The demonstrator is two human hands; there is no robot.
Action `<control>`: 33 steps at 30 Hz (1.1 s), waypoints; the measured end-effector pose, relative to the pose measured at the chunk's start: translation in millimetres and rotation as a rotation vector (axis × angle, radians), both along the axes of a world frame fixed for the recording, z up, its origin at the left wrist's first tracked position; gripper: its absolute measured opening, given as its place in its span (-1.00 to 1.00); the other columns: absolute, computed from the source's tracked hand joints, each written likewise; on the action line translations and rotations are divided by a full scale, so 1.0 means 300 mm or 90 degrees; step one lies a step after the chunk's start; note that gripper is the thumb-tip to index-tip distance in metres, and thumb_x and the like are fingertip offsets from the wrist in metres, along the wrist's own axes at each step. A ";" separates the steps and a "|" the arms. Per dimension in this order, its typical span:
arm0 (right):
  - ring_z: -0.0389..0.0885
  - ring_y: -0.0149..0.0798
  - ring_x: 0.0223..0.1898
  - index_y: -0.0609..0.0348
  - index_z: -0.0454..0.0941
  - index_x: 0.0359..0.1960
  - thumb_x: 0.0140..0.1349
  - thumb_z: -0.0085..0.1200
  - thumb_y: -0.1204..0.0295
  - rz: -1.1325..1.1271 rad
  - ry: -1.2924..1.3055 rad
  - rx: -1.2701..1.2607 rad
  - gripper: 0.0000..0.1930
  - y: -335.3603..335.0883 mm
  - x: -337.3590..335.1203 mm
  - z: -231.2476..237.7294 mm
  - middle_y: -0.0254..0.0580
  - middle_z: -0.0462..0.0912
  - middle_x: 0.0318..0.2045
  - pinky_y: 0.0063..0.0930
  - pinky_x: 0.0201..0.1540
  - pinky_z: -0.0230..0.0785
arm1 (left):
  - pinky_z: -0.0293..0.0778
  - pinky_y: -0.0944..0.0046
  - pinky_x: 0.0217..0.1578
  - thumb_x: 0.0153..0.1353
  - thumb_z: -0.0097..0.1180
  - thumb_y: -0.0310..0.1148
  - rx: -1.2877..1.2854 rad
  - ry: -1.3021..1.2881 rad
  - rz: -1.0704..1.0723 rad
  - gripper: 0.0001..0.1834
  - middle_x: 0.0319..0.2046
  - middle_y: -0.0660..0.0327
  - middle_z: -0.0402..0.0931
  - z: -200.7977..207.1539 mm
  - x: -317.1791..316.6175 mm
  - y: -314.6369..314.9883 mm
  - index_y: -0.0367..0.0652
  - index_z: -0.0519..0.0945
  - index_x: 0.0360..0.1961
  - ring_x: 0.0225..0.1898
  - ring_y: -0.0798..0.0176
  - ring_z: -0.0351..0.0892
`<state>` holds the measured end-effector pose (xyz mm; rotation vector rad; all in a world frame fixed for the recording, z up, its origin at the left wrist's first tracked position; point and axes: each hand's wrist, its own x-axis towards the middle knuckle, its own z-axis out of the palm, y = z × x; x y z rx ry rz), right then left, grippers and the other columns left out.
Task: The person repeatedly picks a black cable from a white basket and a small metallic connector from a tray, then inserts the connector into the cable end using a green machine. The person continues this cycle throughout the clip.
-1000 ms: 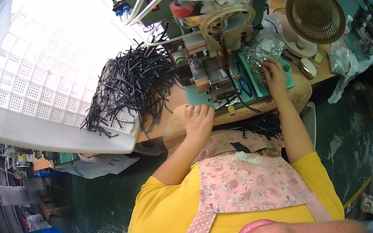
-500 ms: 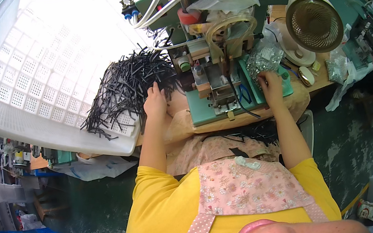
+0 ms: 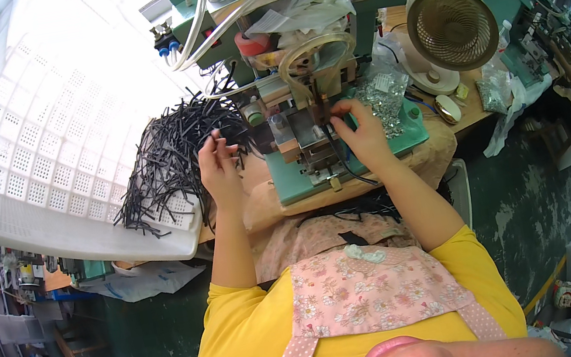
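Observation:
My left hand (image 3: 220, 170) is raised at the right edge of a heap of thin black strips (image 3: 166, 152), its fingers bent together. Whatever is between those fingertips blends into the dark strips behind. At the green bench press (image 3: 300, 127), my right hand (image 3: 364, 137) reaches in from the right with thumb and forefinger pinched close to the tooling. Anything in that pinch is too small to make out. Just behind the right hand, a clear bag of small shiny metal pieces (image 3: 387, 104) rests on the press's green base (image 3: 409, 135).
A large white perforated basket (image 3: 23, 175) leans at the left, under the heap. A fan (image 3: 454, 28) and an oval cream object (image 3: 447, 109) stand on the right of the bench. A black cable (image 3: 351, 166) hangs in front of the press, and white hoses (image 3: 193, 40) run above.
My right hand has moved left from the bag of metal pieces to the press tooling. My left hand has drawn back a little and its fingers have curled. The view has shifted.

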<state>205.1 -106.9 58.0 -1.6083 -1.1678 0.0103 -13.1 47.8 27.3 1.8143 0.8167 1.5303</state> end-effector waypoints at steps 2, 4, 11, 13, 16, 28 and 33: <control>0.52 -0.12 -0.15 0.13 0.53 -0.21 0.14 0.21 0.43 0.024 0.048 0.011 -0.80 0.002 -0.009 -0.004 -0.25 0.62 -0.27 -0.30 -0.06 0.34 | 0.51 0.44 -0.38 0.36 0.00 -0.48 0.116 0.038 -0.064 -0.76 -0.17 0.14 0.53 0.040 0.023 -0.071 -0.20 0.50 0.02 -0.38 0.38 0.62; 0.52 -0.12 -0.12 0.14 0.51 -0.22 0.14 0.21 0.44 0.061 0.103 0.023 -0.81 0.006 -0.019 -0.001 -0.24 0.61 -0.27 -0.30 -0.04 0.35 | 0.56 0.40 -0.38 0.33 -0.02 -0.57 0.254 0.072 -0.119 -0.83 -0.17 0.07 0.57 0.080 0.051 -0.145 -0.32 0.55 -0.10 -0.28 0.25 0.66; 0.55 -0.16 -0.09 0.17 0.50 -0.22 0.14 0.23 0.48 0.033 0.071 0.025 -0.80 -0.005 -0.007 0.006 -0.21 0.61 -0.25 -0.38 -0.02 0.37 | 0.57 0.31 -0.32 0.00 0.18 -0.52 0.511 0.095 -0.263 -0.78 -0.23 0.11 0.63 0.109 0.236 -0.303 -0.21 0.65 -0.26 -0.17 0.08 0.67; 0.58 -0.27 -0.15 0.19 0.50 -0.24 0.17 0.21 0.49 -0.033 -0.165 0.069 -0.83 -0.036 0.059 -0.015 -0.22 0.60 -0.25 -0.45 -0.05 0.38 | 0.57 0.33 -0.32 -0.01 0.19 -0.50 0.521 0.088 -0.246 -0.78 -0.23 0.12 0.63 0.094 0.262 -0.299 -0.20 0.65 -0.27 -0.16 0.08 0.67; 0.56 -0.09 -0.12 0.16 0.54 -0.26 0.15 0.18 0.53 -0.153 -0.078 0.117 -0.87 -0.105 0.209 -0.073 -0.15 0.60 -0.23 -0.35 -0.04 0.39 | 0.56 0.34 -0.33 0.01 0.17 -0.46 0.544 0.082 -0.238 -0.80 -0.24 0.13 0.64 0.070 0.279 -0.282 -0.19 0.65 -0.28 -0.18 0.09 0.68; 0.53 0.03 -0.17 0.19 0.54 -0.29 0.10 0.14 0.61 -0.076 -0.230 -0.100 -0.87 -0.191 0.342 -0.317 -0.09 0.57 -0.26 -0.15 -0.13 0.32 | 0.59 0.30 -0.29 0.03 0.22 -0.40 0.525 0.083 -0.236 -0.74 -0.16 0.17 0.60 0.037 0.269 -0.295 -0.14 0.61 -0.19 -0.09 0.11 0.65; 0.53 -0.03 -0.16 0.12 0.54 -0.25 0.11 0.13 0.61 -0.120 -0.292 -0.075 -0.83 -0.105 0.338 -0.299 -0.19 0.58 -0.28 -0.18 -0.07 0.25 | 0.44 0.14 0.04 0.05 0.22 -0.46 0.501 0.150 -0.159 -0.74 -0.10 0.20 0.57 0.028 0.187 -0.262 -0.12 0.61 -0.17 0.01 0.12 0.57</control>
